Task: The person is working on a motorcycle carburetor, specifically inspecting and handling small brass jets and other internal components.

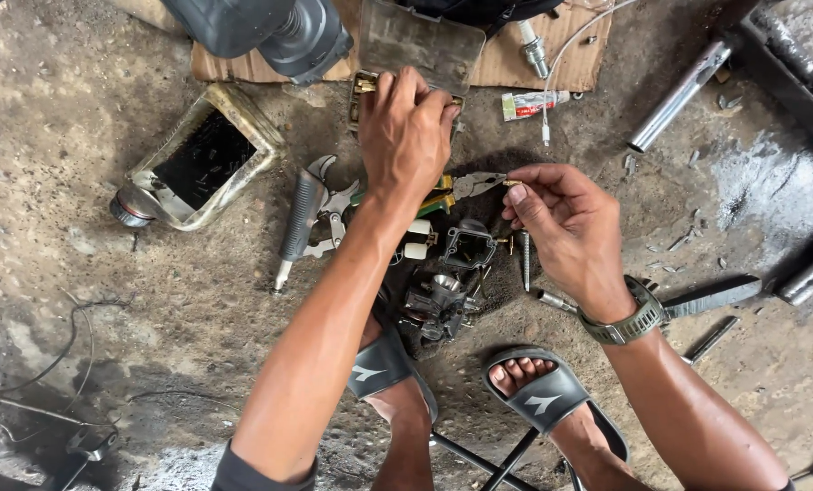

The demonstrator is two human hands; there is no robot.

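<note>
Head view: the left hand (pixel 404 136) is reached to the far side, fingers curled into a small parts box (pixel 413 55); what is gripped cannot be told. A small brass part (pixel 513 183) is pinched by the right hand (pixel 565 223), touching the pliers (pixel 465 186) tip. A carburetor body (pixel 435 305) is seen on the floor (pixel 106 300), near the sandalled feet.

Bare forearms; olive-green wristwatch (pixel 631 320) with ridged strap on right wrist; dark sleeve edge (pixel 261 473) on left arm; grey slide sandals (pixel 544 393) with pale emblem.
</note>
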